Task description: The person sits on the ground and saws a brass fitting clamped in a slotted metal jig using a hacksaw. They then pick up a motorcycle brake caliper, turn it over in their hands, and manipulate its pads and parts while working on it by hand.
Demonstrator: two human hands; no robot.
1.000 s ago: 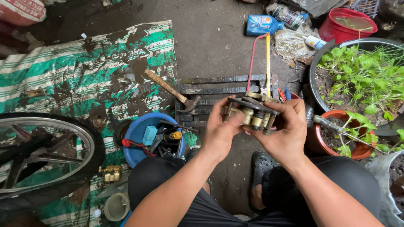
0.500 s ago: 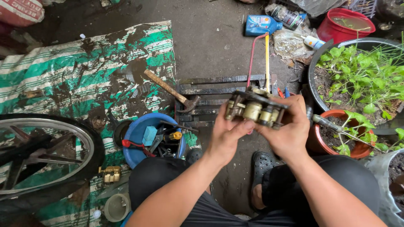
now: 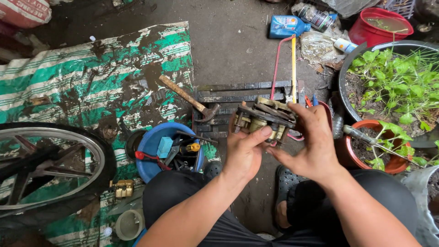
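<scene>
You hold a grimy metal brake caliper [image 3: 265, 119] above the concrete floor [image 3: 228, 50], your left hand [image 3: 244, 151] and right hand [image 3: 311, 146] both gripping it. A hammer [image 3: 190, 98] lies just left; a blue tool bowl [image 3: 157, 151] sits nearer.

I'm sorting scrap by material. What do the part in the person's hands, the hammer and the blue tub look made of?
Part, held by the left hand and right hand: looks like metal, dark greasy plates with dull brass-coloured cylinders. Hammer: probably a wooden handle, brown and worn, with a dark metal head. Blue tub: apparently plastic, with a smooth, evenly coloured rim.
</scene>
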